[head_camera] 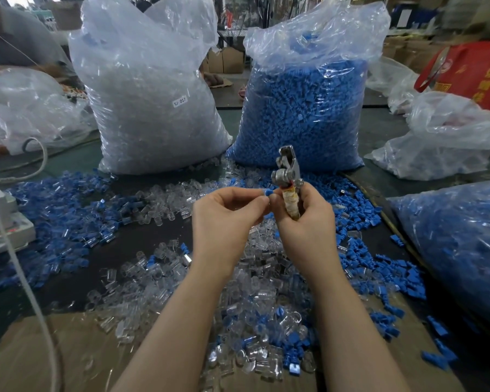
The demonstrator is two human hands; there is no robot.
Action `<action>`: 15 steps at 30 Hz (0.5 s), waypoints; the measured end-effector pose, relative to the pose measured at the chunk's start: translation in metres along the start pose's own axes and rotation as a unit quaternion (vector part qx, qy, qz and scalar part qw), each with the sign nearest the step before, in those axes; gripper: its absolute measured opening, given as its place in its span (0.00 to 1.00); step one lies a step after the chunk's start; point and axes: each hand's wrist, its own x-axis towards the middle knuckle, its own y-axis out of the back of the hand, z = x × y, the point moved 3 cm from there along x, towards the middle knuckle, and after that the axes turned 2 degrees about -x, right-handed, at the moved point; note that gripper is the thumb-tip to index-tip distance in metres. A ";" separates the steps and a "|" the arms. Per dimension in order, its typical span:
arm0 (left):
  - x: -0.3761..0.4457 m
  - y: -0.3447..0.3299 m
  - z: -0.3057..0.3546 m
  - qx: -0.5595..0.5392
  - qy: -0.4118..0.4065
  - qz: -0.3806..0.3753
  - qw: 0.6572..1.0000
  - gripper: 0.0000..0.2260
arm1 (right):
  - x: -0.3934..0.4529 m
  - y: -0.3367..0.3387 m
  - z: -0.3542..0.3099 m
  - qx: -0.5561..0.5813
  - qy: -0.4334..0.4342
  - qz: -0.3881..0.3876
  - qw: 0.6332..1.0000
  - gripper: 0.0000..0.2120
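Observation:
My left hand (227, 219) pinches a small blue plastic piece (268, 192) between thumb and fingertips, held up above the table. My right hand (306, 216) grips a metal plier-like tool (287, 172) by its tape-wrapped handle (292, 202); the tool's jaws point upward. The fingertips of both hands meet around the blue piece, right beside the tool. Under the hands lies a heap of clear plastic caps (255, 292) mixed with blue pieces (63, 216).
Two tall plastic bags stand behind: clear parts (147, 108) on the left, blue parts (306, 108) on the right. Another blue-filled bag (458, 244) lies at right. A white scale-like device (3, 222) and a cable (26, 278) sit at left. Cardboard (54, 349) covers the near edge.

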 end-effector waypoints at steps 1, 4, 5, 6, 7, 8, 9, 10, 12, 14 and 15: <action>0.000 0.000 0.000 0.015 -0.010 0.004 1.000 0.05 | 0.000 0.000 0.000 0.002 -0.001 -0.002 1.000 0.10; 0.002 0.001 -0.001 0.072 -0.031 0.016 0.997 0.05 | 0.000 0.000 0.002 -0.003 -0.007 -0.015 1.000 0.05; 0.002 0.002 -0.001 0.088 -0.035 0.018 0.995 0.04 | 0.000 0.000 0.003 -0.001 -0.011 -0.021 1.000 0.05; 0.002 0.002 -0.002 0.099 -0.038 0.019 0.994 0.04 | 0.000 -0.001 0.004 0.004 -0.014 -0.027 1.000 0.05; 0.002 0.002 -0.002 0.108 -0.042 0.022 0.993 0.04 | 0.000 -0.001 0.004 0.009 -0.014 -0.035 0.999 0.05; 0.003 0.003 -0.002 0.118 -0.048 0.025 0.992 0.04 | 0.000 -0.001 0.003 0.014 -0.014 -0.043 0.999 0.05; 0.003 0.004 -0.003 0.128 -0.054 0.030 0.990 0.04 | 0.000 -0.002 0.004 0.023 -0.013 -0.052 0.998 0.04; 0.004 0.005 -0.003 0.137 -0.060 0.035 0.988 0.04 | 0.001 -0.002 0.004 0.034 -0.013 -0.061 0.997 0.02; 0.005 0.007 -0.003 0.146 -0.070 0.041 0.986 0.05 | 0.001 -0.002 0.005 0.046 -0.013 -0.077 0.996 0.05; 0.006 0.007 -0.003 0.146 -0.079 0.038 0.985 0.05 | 0.001 0.000 0.006 0.049 -0.017 -0.093 0.994 0.05; 0.006 0.007 -0.002 0.144 -0.084 0.035 0.985 0.05 | 0.002 0.001 0.007 0.047 -0.023 -0.101 0.994 0.02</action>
